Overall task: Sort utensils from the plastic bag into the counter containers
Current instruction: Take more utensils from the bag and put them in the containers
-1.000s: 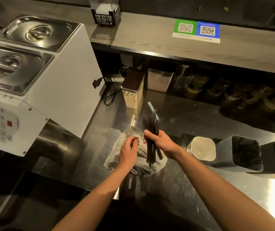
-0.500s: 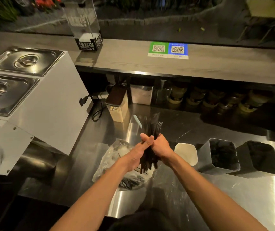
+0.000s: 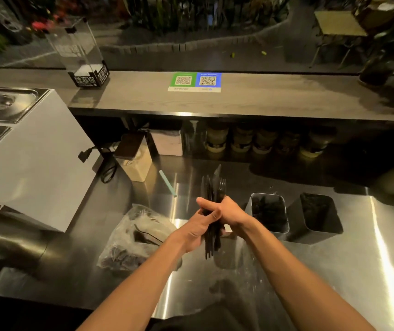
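Both hands hold one upright bundle of black plastic utensils (image 3: 213,187) above the steel counter (image 3: 334,271). My left hand (image 3: 199,226) wraps the bundle from the left, thumb across the front. My right hand (image 3: 230,212) grips it from the right. Fork tines stick out above the hands, handles below. The clear plastic bag (image 3: 131,237) with more black utensils lies on the counter to the left. Right of the hands stand two square containers: a steel one (image 3: 268,215) and a dark one (image 3: 320,217), both holding black utensils. A white cup is almost hidden behind my right wrist.
A white warmer machine (image 3: 31,158) with steel lids fills the left side. A pale green straw (image 3: 167,183) lies on the counter behind the bag. A box (image 3: 135,158) and jars (image 3: 241,139) stand under the wooden shelf (image 3: 239,101), which carries QR stickers and a clear box.
My left hand left the bag and joined my right on the bundle. The bundle moved right, toward the containers, and now covers the white cup. The camera tilted upward.
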`<control>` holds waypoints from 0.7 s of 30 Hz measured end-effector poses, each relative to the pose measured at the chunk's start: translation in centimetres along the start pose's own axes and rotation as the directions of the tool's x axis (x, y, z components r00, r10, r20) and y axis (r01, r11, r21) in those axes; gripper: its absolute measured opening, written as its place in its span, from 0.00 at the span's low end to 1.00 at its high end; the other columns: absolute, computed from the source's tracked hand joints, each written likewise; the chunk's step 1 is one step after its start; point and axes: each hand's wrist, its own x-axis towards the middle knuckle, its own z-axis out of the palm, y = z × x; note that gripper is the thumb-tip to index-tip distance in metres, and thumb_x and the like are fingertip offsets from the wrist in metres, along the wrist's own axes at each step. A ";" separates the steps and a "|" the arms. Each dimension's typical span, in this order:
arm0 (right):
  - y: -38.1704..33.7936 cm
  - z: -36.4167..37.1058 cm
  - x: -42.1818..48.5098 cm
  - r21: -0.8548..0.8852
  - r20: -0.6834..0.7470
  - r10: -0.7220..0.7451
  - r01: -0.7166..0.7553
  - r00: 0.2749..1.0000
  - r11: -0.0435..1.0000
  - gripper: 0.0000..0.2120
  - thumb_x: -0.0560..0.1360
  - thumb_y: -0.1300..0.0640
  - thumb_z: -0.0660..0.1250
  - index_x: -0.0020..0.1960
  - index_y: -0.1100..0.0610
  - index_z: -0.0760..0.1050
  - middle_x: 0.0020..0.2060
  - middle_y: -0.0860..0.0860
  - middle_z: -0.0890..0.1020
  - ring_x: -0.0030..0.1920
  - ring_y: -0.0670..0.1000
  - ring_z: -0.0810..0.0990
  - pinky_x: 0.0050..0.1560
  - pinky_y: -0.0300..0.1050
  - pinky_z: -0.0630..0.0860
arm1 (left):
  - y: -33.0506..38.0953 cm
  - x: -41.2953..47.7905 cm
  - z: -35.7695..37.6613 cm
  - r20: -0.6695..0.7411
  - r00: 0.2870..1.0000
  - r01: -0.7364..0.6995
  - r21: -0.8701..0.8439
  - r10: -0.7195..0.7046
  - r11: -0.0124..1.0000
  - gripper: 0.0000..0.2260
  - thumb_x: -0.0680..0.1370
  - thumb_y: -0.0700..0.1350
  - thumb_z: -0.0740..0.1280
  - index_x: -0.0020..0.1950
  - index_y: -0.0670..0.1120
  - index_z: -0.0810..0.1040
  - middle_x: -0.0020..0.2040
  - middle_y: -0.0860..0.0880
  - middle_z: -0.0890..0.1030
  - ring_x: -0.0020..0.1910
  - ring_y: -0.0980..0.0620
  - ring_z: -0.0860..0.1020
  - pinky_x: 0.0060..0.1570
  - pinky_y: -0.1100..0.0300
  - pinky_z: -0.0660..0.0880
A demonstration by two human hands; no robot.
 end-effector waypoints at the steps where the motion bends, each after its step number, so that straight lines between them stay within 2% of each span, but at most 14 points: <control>1: 0.3 -0.8 -0.4 0.007 0.002 0.009 -0.009 1.000 1.000 0.27 0.74 0.37 0.71 0.48 0.63 0.83 0.28 0.54 0.79 0.33 0.55 0.79 0.36 0.47 0.79 | 0.0 0.0 1.0 0.012 1.000 -0.009 -0.001 0.009 1.000 0.47 0.51 0.68 0.82 0.61 0.42 0.74 0.34 0.50 0.78 0.32 0.54 0.77 0.35 0.62 0.76; 2: 0.6 -1.7 -0.9 0.032 0.002 0.002 -0.002 1.000 0.999 0.29 0.74 0.34 0.68 0.51 0.62 0.83 0.27 0.53 0.79 0.33 0.56 0.77 0.35 0.46 0.78 | -0.1 0.1 2.0 0.032 0.999 -0.017 0.004 0.017 1.000 0.45 0.52 0.67 0.82 0.59 0.43 0.74 0.32 0.51 0.73 0.29 0.55 0.73 0.32 0.64 0.74; 3: 0.9 -2.5 -1.3 0.068 -0.005 -0.016 0.016 1.000 0.998 0.30 0.73 0.32 0.67 0.53 0.60 0.83 0.31 0.55 0.82 0.35 0.55 0.79 0.36 0.46 0.79 | -0.1 0.4 3.0 0.053 0.998 -0.026 0.017 0.025 1.000 0.42 0.55 0.67 0.81 0.58 0.44 0.74 0.31 0.52 0.70 0.28 0.56 0.70 0.31 0.65 0.71; 5: 1.6 -4.3 -1.8 0.127 -0.020 -0.054 0.056 0.998 0.990 0.33 0.71 0.29 0.65 0.55 0.57 0.83 0.47 0.58 0.86 0.44 0.55 0.84 0.41 0.47 0.82 | -0.4 1.1 4.7 0.067 0.997 -0.038 0.040 0.036 0.998 0.37 0.61 0.66 0.78 0.59 0.44 0.74 0.31 0.53 0.68 0.27 0.57 0.68 0.30 0.66 0.69; 7: 2.2 -5.8 -2.5 0.187 -0.028 -0.054 0.058 0.998 0.981 0.34 0.66 0.26 0.67 0.54 0.54 0.84 0.54 0.59 0.84 0.51 0.57 0.85 0.45 0.49 0.83 | -0.7 1.8 6.6 0.052 0.998 -0.032 0.064 0.029 0.997 0.34 0.66 0.65 0.74 0.61 0.43 0.73 0.31 0.53 0.69 0.27 0.57 0.68 0.31 0.65 0.69; 9: 2.6 -7.2 -3.1 0.254 -0.068 -0.040 0.056 0.997 0.966 0.35 0.63 0.26 0.70 0.55 0.54 0.83 0.53 0.62 0.83 0.46 0.62 0.83 0.36 0.49 0.81 | -0.8 2.4 8.6 0.029 0.999 -0.044 0.102 0.041 0.994 0.30 0.68 0.63 0.72 0.58 0.42 0.73 0.31 0.53 0.70 0.27 0.56 0.70 0.31 0.65 0.70; 11: 2.9 -8.6 -3.5 0.335 -0.159 -0.061 0.112 0.985 0.936 0.34 0.62 0.32 0.73 0.58 0.55 0.81 0.51 0.61 0.84 0.37 0.61 0.79 0.28 0.46 0.76 | -0.8 2.9 10.5 0.018 0.997 -0.079 0.132 0.078 0.988 0.23 0.71 0.59 0.70 0.57 0.44 0.74 0.31 0.52 0.74 0.28 0.55 0.74 0.33 0.63 0.74; 12: 3.0 -9.3 -3.7 0.380 -0.206 -0.077 0.152 0.976 0.912 0.33 0.62 0.35 0.75 0.59 0.55 0.79 0.51 0.60 0.85 0.36 0.60 0.80 0.29 0.47 0.77 | -0.8 3.2 11.5 0.011 0.995 -0.098 0.142 0.097 0.985 0.21 0.73 0.57 0.69 0.58 0.45 0.75 0.33 0.51 0.76 0.29 0.53 0.78 0.34 0.62 0.77; 13: 3.1 -10.1 -3.8 0.405 -0.249 -0.101 0.198 0.963 0.893 0.32 0.62 0.38 0.76 0.60 0.54 0.78 0.51 0.59 0.85 0.38 0.60 0.82 0.35 0.51 0.81 | -0.9 3.6 12.3 0.006 0.994 -0.113 0.154 0.113 0.982 0.21 0.73 0.57 0.69 0.60 0.46 0.75 0.36 0.48 0.79 0.31 0.51 0.80 0.36 0.61 0.79; 15: 3.5 -11.9 -3.9 0.375 -0.306 -0.163 0.276 0.938 0.885 0.27 0.64 0.43 0.77 0.60 0.51 0.77 0.51 0.60 0.85 0.48 0.59 0.85 0.51 0.58 0.83 | -1.0 4.2 13.8 -0.006 0.992 -0.123 0.157 0.125 0.980 0.20 0.75 0.56 0.69 0.62 0.46 0.75 0.40 0.46 0.81 0.32 0.51 0.81 0.36 0.60 0.80; 16: 3.9 -12.8 -3.9 0.340 -0.325 -0.191 0.303 0.926 0.890 0.26 0.66 0.44 0.78 0.60 0.50 0.76 0.51 0.58 0.85 0.51 0.58 0.85 0.55 0.58 0.82 | -1.1 4.5 14.5 -0.008 0.992 -0.127 0.150 0.130 0.980 0.19 0.76 0.56 0.69 0.61 0.46 0.76 0.39 0.48 0.81 0.32 0.52 0.80 0.36 0.60 0.79; 18: 4.4 -14.7 -4.0 0.251 -0.364 -0.239 0.343 0.900 0.905 0.28 0.67 0.43 0.77 0.63 0.46 0.72 0.53 0.50 0.84 0.54 0.51 0.85 0.58 0.52 0.81 | -1.4 5.2 15.9 -0.015 0.991 -0.132 0.156 0.136 0.979 0.18 0.75 0.57 0.70 0.58 0.46 0.76 0.36 0.53 0.82 0.33 0.55 0.79 0.36 0.62 0.77; 20: 4.8 -16.3 -4.5 0.097 -0.410 -0.301 0.369 0.861 0.924 0.31 0.68 0.37 0.75 0.66 0.41 0.68 0.57 0.43 0.80 0.57 0.44 0.82 0.58 0.45 0.78 | -1.9 6.0 17.1 -0.024 0.990 -0.133 0.153 0.138 0.979 0.24 0.72 0.61 0.71 0.56 0.44 0.76 0.35 0.53 0.80 0.31 0.54 0.77 0.34 0.62 0.75; 21: 5.0 -17.1 -4.8 0.034 -0.435 -0.330 0.382 0.838 0.924 0.29 0.70 0.36 0.72 0.66 0.40 0.67 0.58 0.41 0.78 0.57 0.41 0.80 0.57 0.42 0.77 | -2.2 6.4 17.6 -0.030 0.991 -0.128 0.144 0.134 0.981 0.25 0.72 0.61 0.70 0.56 0.43 0.76 0.35 0.51 0.78 0.31 0.54 0.75 0.33 0.61 0.75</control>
